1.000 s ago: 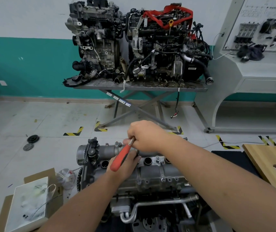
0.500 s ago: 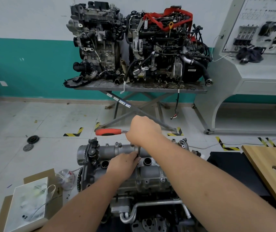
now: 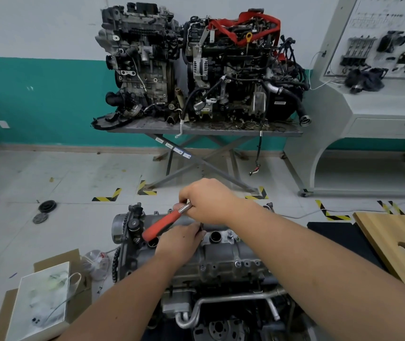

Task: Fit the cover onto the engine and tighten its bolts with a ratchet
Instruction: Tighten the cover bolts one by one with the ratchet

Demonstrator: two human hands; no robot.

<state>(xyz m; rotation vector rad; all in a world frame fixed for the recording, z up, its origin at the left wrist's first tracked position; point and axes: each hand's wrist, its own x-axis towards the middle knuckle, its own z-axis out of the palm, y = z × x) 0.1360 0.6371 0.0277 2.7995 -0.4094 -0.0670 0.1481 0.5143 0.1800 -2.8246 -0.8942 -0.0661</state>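
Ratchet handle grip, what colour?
Red-orange, on the metal ratchet's handle grip; the head view shows it clearly.

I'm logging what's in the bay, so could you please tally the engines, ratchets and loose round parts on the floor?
Engines: 3, two on the stand, grey and red-strapped, and one being worked on.
Ratchets: 1, red-handled, gripped by the right hand; left hand rests below.
Round parts on floor: 2, and.
Total: 6.
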